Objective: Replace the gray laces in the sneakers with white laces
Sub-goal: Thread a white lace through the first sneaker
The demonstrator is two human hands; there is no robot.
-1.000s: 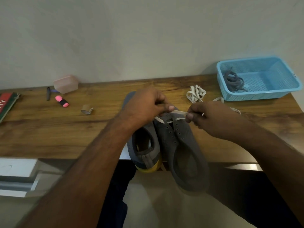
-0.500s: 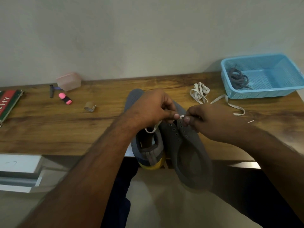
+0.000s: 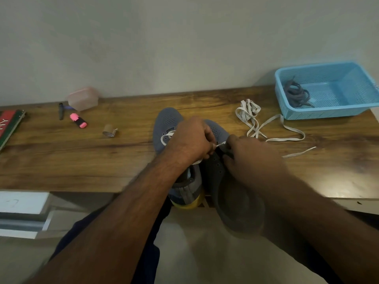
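Note:
Two grey sneakers lie side by side at the wooden table's front edge, heels hanging over it. The left sneaker [image 3: 167,124] has a white lace [image 3: 166,135] through its front eyelets. My left hand [image 3: 191,138] pinches a white lace tip above the right sneaker [image 3: 231,193]. My right hand [image 3: 248,154] grips the right sneaker's eyelet flap, fingers curled close to the same tip. A loose white lace [image 3: 249,112] lies bundled on the table, its tail trailing right. Grey laces [image 3: 296,95] lie in the blue basket [image 3: 328,111].
A pink lidded box [image 3: 83,98], a dark pen [image 3: 61,110], a pink highlighter [image 3: 79,120] and a small cardboard roll [image 3: 108,131] lie at the table's left. A red and green book [image 3: 9,127] sits at the far left edge. A white shelf [image 3: 22,203] stands below.
Both hands have closed together over the right sneaker; the stretch of white lace between them has shortened to a small tip. The view has shifted slightly.

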